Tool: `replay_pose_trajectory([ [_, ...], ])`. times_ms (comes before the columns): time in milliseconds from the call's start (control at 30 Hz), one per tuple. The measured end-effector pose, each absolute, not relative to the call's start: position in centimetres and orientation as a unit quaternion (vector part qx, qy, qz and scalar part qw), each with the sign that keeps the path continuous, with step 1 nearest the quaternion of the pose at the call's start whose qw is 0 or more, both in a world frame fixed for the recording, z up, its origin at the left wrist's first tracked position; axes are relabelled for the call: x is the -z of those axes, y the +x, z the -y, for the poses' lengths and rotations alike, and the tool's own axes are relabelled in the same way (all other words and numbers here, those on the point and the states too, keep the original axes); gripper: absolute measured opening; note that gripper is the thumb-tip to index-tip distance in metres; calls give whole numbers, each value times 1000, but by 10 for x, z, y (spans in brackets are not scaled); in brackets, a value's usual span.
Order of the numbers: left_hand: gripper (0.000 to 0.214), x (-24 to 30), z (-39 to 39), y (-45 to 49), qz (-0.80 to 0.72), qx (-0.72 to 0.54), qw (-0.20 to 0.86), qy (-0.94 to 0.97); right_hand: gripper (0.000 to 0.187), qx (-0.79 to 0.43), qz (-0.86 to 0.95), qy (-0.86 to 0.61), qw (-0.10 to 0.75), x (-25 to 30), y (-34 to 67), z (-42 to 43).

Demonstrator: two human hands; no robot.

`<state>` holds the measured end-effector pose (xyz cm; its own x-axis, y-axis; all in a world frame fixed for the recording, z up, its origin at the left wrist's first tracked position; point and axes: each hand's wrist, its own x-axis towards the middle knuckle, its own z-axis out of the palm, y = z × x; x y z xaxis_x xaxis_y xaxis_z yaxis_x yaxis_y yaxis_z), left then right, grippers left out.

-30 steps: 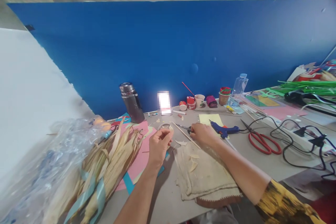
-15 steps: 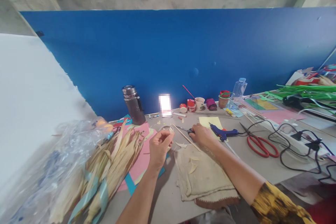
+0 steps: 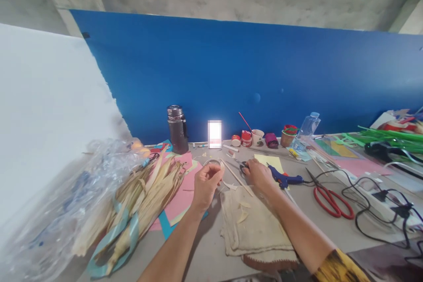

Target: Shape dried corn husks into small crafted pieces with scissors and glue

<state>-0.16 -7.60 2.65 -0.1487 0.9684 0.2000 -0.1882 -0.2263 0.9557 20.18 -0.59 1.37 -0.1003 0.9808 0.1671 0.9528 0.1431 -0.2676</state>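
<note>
Over the counter (image 3: 211, 246), the left hand (image 3: 206, 181) pinches a pale sliver (image 3: 222, 166) while the right hand (image 3: 259, 173) touches dark-handled scissors (image 3: 243, 165), its grip unclear.

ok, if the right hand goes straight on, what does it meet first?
Likely the black-handled tool, just ahead of the right hand; depth is unclear, so they may already be touching.

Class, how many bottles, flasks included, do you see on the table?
2. A dark flask stands beyond and left of the left hand; a clear bottle stands beyond and right of the right hand. Crumpled plastic may hide others.
</note>
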Motion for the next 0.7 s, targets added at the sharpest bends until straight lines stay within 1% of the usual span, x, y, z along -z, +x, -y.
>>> replay_pose_trajectory([
  [33, 22, -27, 76, -2, -415, -632, 478, 447, 21, -80, 728, -650, 203, -14, 202, 5],
  [67, 24, -28, 76, -2, -408, -634, 498, 429, 22, -141, 711, -639, 257, -15, 202, 5],
  [133, 28, -30, 76, -3, -392, -638, 529, 401, 27, -317, 660, -580, 357, -16, 199, 5],
  [167, 29, -31, 76, -4, -383, -639, 540, 392, 33, -406, 626, -535, 397, -16, 197, 6],
  [200, 29, -32, 77, -4, -375, -640, 548, 387, 40, -480, 590, -486, 430, -16, 195, 7],
  [267, 28, -33, 77, -5, -367, -641, 558, 378, 52, -573, 535, -405, 470, -16, 190, 13],
  [333, 29, -33, 76, -4, -371, -640, 565, 365, 54, -612, 512, -360, 484, -16, 183, 20],
  [400, 29, -32, 75, -3, -379, -641, 569, 348, 49, -621, 510, -344, 486, -15, 175, 27],
  [500, 29, -28, 74, 1, -383, -643, 576, 330, 42, -609, 517, -336, 498, -15, 164, 36],
  [700, 26, -23, 74, 6, -406, -618, 566, 365, 42, -592, 509, -338, 526, -16, 157, 41],
])
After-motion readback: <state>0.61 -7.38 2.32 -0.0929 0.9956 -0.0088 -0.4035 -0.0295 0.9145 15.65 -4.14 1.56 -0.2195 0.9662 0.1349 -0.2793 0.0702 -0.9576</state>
